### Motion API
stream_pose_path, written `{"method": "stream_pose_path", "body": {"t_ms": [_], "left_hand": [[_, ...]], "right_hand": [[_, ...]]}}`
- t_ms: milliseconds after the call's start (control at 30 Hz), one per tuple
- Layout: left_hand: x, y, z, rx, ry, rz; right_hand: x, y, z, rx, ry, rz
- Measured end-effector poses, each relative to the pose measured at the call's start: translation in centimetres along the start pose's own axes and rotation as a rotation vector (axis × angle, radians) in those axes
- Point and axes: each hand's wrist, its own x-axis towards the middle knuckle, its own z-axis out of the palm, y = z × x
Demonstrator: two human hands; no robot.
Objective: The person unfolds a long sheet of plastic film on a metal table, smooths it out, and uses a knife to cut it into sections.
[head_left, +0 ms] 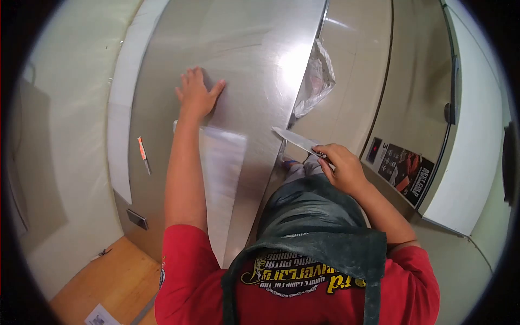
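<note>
Fridge door (254, 65) looks nearly shut under the left hand (197, 95), pressed flat, fingers spread; right hand (344, 169) grips a knife (297, 141) beside it, blade touching nothing, plastic bag (317, 81) poking out beyond.

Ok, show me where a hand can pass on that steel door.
Bare steel lies above and right of the left hand, up to the door edge, and between the forearm and the orange-tipped tool. It is crowded by the door edge: the paper sheet, the plastic bag and the knife in the right hand.
</note>
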Motion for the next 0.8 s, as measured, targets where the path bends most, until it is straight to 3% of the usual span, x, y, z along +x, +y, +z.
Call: {"method": "stream_pose_path", "body": {"t_ms": [67, 133, 200, 333, 500, 633, 800], "left_hand": [[-1.8, -0.7, 0.2, -0.021, 0.283, 0.025], [-4.3, -1.9, -0.1, -0.154, 0.451, 0.026], [-7.3, -3.2, 1.0, -0.536, 0.518, -0.132], [-9.6, -6.1, 4.8, -0.505, 0.558, -0.287], [-8.0, -8.7, 7.1, -0.462, 0.445, -0.034], [-7.8, -9.6, 7.8, -0.382, 0.412, -0.062], [-7.4, -10.0, 8.8, -0.566, 0.544, -0.039]], "right_hand": [[0.6, 0.7, 0.4, -0.092, 0.016, -0.156], [0.9, 1.1, 0.8, -0.073, -0.024, -0.128], [1.4, 1.8, 1.2, -0.057, -0.061, -0.105], [1.4, 2.8, 1.6, -0.051, -0.025, -0.168], [0.0, 4.0, 3.7, -0.006, 0.084, -0.240], [-0.8, 3.7, 5.6, 0.003, 0.199, -0.263], [-2.0, 3.4, 8.3, 0.008, 0.282, -0.271]]}}
